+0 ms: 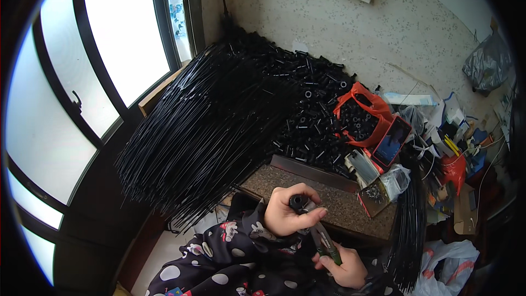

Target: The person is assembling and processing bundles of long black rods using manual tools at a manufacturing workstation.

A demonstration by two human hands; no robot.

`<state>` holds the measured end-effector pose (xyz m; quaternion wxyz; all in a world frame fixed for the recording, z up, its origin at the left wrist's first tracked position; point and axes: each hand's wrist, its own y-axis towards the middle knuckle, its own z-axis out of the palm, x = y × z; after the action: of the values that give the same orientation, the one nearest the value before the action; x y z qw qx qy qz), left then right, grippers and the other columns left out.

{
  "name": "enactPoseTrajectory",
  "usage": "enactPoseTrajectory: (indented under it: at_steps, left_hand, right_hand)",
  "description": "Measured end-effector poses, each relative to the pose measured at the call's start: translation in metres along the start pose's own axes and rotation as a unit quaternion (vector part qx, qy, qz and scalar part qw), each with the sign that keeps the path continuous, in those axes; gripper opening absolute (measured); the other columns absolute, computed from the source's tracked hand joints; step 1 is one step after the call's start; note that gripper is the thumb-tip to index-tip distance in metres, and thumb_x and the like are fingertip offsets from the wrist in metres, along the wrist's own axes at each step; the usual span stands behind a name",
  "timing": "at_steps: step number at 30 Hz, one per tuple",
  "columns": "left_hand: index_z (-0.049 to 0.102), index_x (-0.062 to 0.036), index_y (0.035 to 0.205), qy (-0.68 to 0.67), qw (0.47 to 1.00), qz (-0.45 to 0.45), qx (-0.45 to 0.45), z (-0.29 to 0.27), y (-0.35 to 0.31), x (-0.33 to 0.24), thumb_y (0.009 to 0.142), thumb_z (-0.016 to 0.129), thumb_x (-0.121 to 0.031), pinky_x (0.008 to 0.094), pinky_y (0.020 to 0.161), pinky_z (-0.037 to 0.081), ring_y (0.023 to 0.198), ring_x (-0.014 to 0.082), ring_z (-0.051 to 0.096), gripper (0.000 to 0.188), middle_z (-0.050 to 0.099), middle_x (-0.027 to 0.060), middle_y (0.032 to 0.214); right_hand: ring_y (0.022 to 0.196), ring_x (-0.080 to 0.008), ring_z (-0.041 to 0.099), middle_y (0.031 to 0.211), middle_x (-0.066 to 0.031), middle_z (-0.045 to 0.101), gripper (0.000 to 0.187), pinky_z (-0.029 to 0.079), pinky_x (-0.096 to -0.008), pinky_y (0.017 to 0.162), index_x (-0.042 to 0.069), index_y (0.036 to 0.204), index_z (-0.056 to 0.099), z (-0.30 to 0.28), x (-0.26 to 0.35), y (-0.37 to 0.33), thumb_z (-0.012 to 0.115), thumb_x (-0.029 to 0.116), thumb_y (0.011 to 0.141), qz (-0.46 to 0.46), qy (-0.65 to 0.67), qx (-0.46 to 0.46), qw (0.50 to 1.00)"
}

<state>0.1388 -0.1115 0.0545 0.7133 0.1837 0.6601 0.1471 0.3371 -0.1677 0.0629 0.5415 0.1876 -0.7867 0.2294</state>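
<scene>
My left hand (pixel 289 214) is closed around a short black tubular part (pixel 298 201), whose round hollow end points up between thumb and fingers. Lower and to the right, my right hand (pixel 348 267) grips dark green-handled pliers (pixel 327 244). The jaws of the pliers reach up to the underside of the left hand, beside its thumb. Whether they bite on the part is hidden by the fingers. Both hands are over my lap, just in front of the speckled brown tabletop (pixel 334 203).
A thick bundle of long thin black rods (pixel 197 126) lies at left. Behind are heaped black tubular parts (pixel 312 126) and a red plastic bag (pixel 367 111). A propped phone (pixel 392 140) stands at right near a tray of small metal pieces (pixel 375 197). More black rods (pixel 408 230) hang beside the table.
</scene>
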Motion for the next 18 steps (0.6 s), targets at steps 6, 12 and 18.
enactPoseTrajectory:
  at_steps: [6, 12, 18]
  left_hand:
    - [0.058, 0.0005, 0.087, -0.055, 0.998, 0.007, -0.029, -0.001, 0.002, -0.014, 0.072, 0.069, -0.011, 0.0178, 0.052, 0.038, 0.059, 0.0032, 0.050, 0.022, 0.057, -0.0011, 0.065]
    - [0.056, 0.0011, 0.091, -0.026, 0.998, 0.038, -0.051, -0.005, -0.014, -0.016, 0.075, 0.066, -0.010, 0.0186, 0.054, 0.039, 0.059, 0.0054, 0.052, 0.022, 0.057, 0.0001, 0.065]
    - [0.043, 0.0010, 0.120, -0.126, 0.988, 0.088, -0.018, 0.004, 0.003, -0.017, 0.082, 0.059, -0.016, 0.0214, 0.059, 0.043, 0.064, 0.0085, 0.056, 0.045, 0.059, 0.0029, 0.070]
  right_hand:
    - [0.072, -0.0257, 0.057, 0.083, -0.0143, 0.057, 0.036, 0.046, -0.0326, 0.067, -0.004, 0.113, 0.047, 0.012, 0.009, 0.011, 0.056, 0.012, 0.082, -0.045, -0.105, -0.120, 0.986]
    - [0.068, -0.0376, 0.057, 0.080, -0.0229, 0.059, 0.036, 0.046, -0.0342, 0.061, -0.007, 0.111, 0.050, 0.028, -0.009, 0.010, 0.056, 0.016, 0.084, -0.170, -0.191, -0.154, 0.954]
    - [0.068, -0.0298, 0.056, 0.077, -0.0156, 0.058, 0.023, 0.044, -0.0330, 0.064, -0.005, 0.097, 0.054, -0.020, -0.012, 0.018, 0.051, 0.014, 0.086, -0.033, -0.105, -0.070, 0.991]
